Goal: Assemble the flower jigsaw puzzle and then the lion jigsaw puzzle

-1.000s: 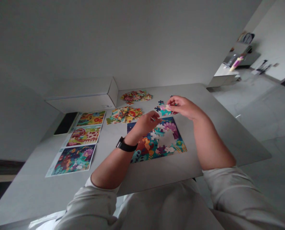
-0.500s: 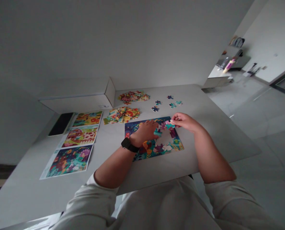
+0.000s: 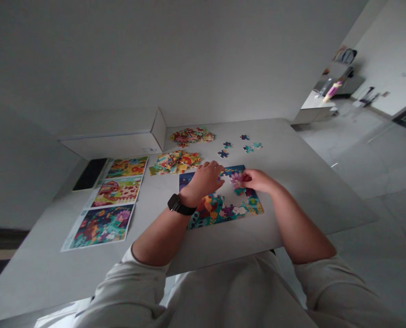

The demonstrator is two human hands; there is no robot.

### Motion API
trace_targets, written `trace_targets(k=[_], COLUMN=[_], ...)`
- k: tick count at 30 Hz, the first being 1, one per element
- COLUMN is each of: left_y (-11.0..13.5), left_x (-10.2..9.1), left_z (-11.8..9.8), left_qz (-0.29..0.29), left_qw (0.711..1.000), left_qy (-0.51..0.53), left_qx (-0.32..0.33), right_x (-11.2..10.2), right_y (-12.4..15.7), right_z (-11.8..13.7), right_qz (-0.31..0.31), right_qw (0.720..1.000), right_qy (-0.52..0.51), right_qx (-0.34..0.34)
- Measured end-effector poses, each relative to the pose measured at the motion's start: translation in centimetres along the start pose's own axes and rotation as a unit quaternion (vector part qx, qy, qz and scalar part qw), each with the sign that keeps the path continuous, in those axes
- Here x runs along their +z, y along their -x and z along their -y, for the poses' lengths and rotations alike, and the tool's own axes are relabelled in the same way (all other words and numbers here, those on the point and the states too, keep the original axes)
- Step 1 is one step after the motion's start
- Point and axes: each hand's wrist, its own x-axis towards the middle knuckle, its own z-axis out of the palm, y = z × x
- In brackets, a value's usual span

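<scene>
Behind the bench [image 3: 326, 191], a plain wall [image 3: 203, 59] is seen, and a partly filled jigsaw [image 3: 227, 211] is laid on the bench with a gap in its middle. For a clean fit, the purple-and-teal section [image 3: 236, 181] at the jigsaw's right side would best be kept flat, its knobs lined up with the neighbouring notches and pressed straight down. The rest of the jigsaw could be steadied lightly, as its inner edges look easily nudged apart. That section appears to be pinched in the right hand [image 3: 258, 181], thumb and fingertips drawn together; it lies just at those tips, toward the jigsaw's gap. The left hand [image 3: 205, 178] is held loosely spread over the jigsaw's left part, with nothing seen in it; whether the surface is touched cannot be told. Beyond the jigsaw, five loose pieces [image 3: 248, 149] are scattered. Two piles of pieces [image 3: 175, 163] are heaped past its far left corner, and printed sheets [image 3: 103, 225] are laid to its left.
</scene>
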Motion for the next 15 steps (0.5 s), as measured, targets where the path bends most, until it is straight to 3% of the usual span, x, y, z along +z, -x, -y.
trace_targets(k=[4,8,15], left_y=[0.0,0.1,-0.1], left_x=[0.2,1.0,2.7], left_z=[-0.8,-1.4,-1.6], left_qz=[0.026,0.036,0.084], left_qw=[0.995,0.985,0.974], left_qy=[0.040,0.040,0.017], left_qx=[0.091,0.167,0.208], right_x=[0.1,0.0,0.2], right_y=[0.6,1.1,1.4], right_z=[1.1,2.0,2.7], right_qz=[-0.040,-0.040,-0.027], right_qw=[0.989,0.980,0.974], right_qy=[0.139,0.195,0.226], right_qx=[0.012,0.009,0.014])
